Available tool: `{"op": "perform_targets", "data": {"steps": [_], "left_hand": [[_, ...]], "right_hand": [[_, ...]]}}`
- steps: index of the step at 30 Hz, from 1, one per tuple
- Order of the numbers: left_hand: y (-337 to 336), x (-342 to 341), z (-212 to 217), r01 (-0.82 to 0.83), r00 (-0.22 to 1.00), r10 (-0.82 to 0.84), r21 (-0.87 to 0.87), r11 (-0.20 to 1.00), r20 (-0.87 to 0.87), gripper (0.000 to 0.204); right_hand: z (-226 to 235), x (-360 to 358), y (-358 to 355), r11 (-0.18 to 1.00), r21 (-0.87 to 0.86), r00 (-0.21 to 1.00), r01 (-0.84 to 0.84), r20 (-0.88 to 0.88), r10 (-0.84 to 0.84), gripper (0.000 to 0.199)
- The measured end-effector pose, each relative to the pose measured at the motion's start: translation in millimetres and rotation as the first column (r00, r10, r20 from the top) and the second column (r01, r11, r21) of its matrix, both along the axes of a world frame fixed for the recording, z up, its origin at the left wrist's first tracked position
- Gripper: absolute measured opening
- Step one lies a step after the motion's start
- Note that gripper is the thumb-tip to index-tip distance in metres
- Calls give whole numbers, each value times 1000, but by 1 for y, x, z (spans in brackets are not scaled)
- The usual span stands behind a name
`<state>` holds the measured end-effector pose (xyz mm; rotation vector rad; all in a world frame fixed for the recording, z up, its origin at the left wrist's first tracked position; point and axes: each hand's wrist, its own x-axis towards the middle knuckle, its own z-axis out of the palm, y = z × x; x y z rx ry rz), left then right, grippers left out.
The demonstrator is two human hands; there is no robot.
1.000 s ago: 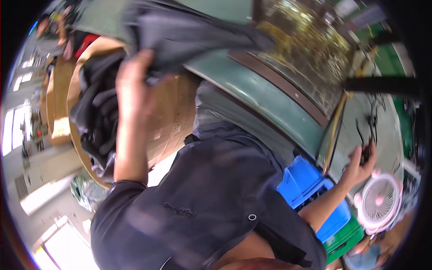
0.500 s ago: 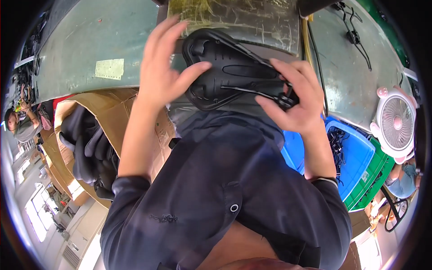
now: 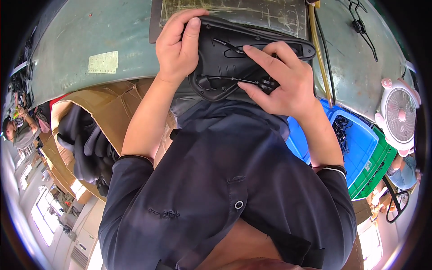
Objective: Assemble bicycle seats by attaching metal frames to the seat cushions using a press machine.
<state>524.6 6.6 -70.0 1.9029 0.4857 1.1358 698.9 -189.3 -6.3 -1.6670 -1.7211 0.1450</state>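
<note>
Head view: a black saddle [image 3: 227, 63] is held underside up at the near edge of the green desk [image 3: 130, 31], its wide end to the left and its nose to the right. A black wire rail [image 3: 267, 84] with two prongs lies against that underside. The left hand [image 3: 179, 49] grips the wide end, fingers curled round the rim and thumb on the upturned face. The right hand [image 3: 289, 81] holds the rail, thumb on the nearer prong and a finger on the farther one. Just beyond the saddle is a dark board [image 3: 238, 12] with a yellowish, scuffed surface. A yellow rod [image 3: 320, 58] and a black cord [image 3: 327, 58] run side by side past the nose.

Farther right, a second rail [image 3: 358, 27] lies on the desk, with a pink and white fan [image 3: 399, 118] nearer the person. Below, a blue bin [image 3: 362, 146] holds black parts [image 3: 342, 131], with a green bin [image 3: 378, 159] just beside it. To the left, a paper [image 3: 103, 62] lies on the desk, and an open cardboard box [image 3: 110, 105] holds black pieces [image 3: 85, 144].
</note>
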Motion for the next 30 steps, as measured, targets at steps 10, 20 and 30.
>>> {"op": "perform_targets", "data": {"steps": [10,20,30], "left_hand": [[-3,5,-11,-90,996,91,-66,994,10,17],[14,7,38,277,952,-185,431,859,-244,32],[-7,48,48,-174,893,367,554,814,-259,19]], "right_hand": [[6,1,24,990,9,990,-138,17,138,65],[19,43,45,932,-8,932,-361,24,361,58],[10,37,74,963,-77,950,256,-164,-266,60]]}}
